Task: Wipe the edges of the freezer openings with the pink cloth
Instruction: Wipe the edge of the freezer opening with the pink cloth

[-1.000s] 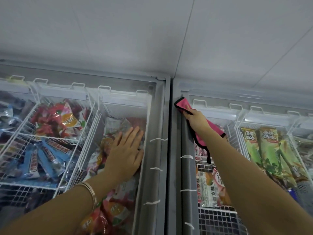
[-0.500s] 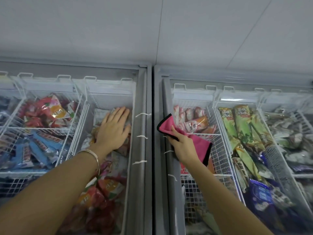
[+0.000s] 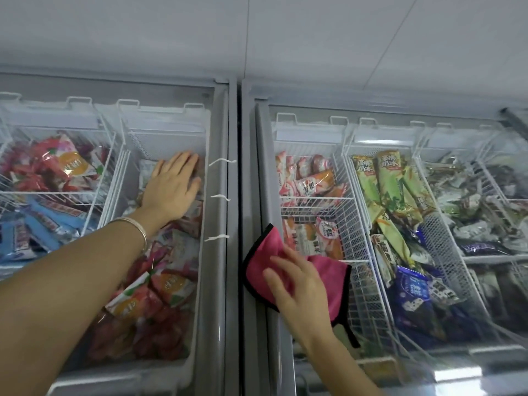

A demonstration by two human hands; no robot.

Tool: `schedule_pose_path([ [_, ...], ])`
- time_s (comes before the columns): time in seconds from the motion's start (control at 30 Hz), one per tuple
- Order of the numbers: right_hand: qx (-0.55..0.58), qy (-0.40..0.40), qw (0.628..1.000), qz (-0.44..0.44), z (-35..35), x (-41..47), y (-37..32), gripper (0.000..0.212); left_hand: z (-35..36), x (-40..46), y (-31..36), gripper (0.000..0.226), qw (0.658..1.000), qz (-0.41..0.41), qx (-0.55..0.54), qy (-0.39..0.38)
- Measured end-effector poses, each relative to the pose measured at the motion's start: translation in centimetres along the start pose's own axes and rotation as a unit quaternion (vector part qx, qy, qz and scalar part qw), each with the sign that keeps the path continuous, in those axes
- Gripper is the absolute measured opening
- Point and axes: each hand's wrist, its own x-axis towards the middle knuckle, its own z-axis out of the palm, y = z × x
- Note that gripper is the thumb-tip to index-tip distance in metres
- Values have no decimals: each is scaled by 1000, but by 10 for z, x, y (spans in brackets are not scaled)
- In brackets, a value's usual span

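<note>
Pink cloth (image 3: 258,274): spread flat over the left edge of the right freezer's opening, its black-trimmed corner hanging over the grey rim, the rest draped inward over a wire basket (image 3: 361,270).
Left hand (image 3: 171,188): palm down, fingers extended and together, lying flat on the packets in the left freezer (image 3: 217,195); grips nothing. A thin bracelet (image 3: 141,230) circles the wrist, and the forearm reaches in from the lower left.
Left freezer contents: white wire baskets with red and orange packets (image 3: 61,164) at the back left, blue ones (image 3: 40,224) nearer, more red and orange packets below the arm.
Seam: the two freezers stand side by side, their grey rims touching down the middle.
Right hand (image 3: 297,287): palm down, fingers spread, pressed flat on the pink cloth against the rim; the forearm comes in from the bottom edge.
Right freezer (image 3: 263,172) contents: pink and orange packets by the cloth, green wrappers (image 3: 385,190) in the next basket, dark blue packets (image 3: 414,292) lower, grey ones at far right.
Room: pale tiled wall (image 3: 257,32) behind both freezers.
</note>
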Motion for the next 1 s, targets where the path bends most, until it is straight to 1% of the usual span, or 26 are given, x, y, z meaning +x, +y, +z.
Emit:
schedule_pose_path([
  [0.03,-26,45,999,4,1,6,-1,41,0,0,0,62,1000,2,1,1],
  [0.07,-62,64,996,13,4,13,-4,41,0,0,0,62,1000,4,3,2],
  [0.1,-104,54,993,24,10,19,-8,42,0,0,0,62,1000,7,2,5],
  [0.17,-190,6,981,33,28,27,-12,41,0,-1,0,61,1000,12,0,15],
  [0.23,-225,-1,974,35,43,39,-13,29,1,0,-1,59,1000,13,1,19],
  [0.3,-217,21,975,35,50,56,-14,19,2,0,-3,58,1000,13,1,13],
  [0.37,-210,53,976,25,51,82,-15,17,2,1,-4,58,1000,9,-1,9],
  [0.5,-237,57,970,18,53,158,-20,21,1,3,-3,59,1000,4,6,-3],
  [0.6,-223,71,972,14,51,228,-25,27,-2,3,-2,61,1000,-2,-6,-6],
  [0.7,-240,51,969,14,53,300,-31,29,-3,2,0,60,1000,-9,-16,-6],
  [0.87,-194,27,977,78,57,395,-43,28,-1,4,-2,59,1000,-5,-4,-2],
  [1.0,-236,5,969,74,58,423,-41,44,-1,3,0,59,1000,-5,-16,2],
])
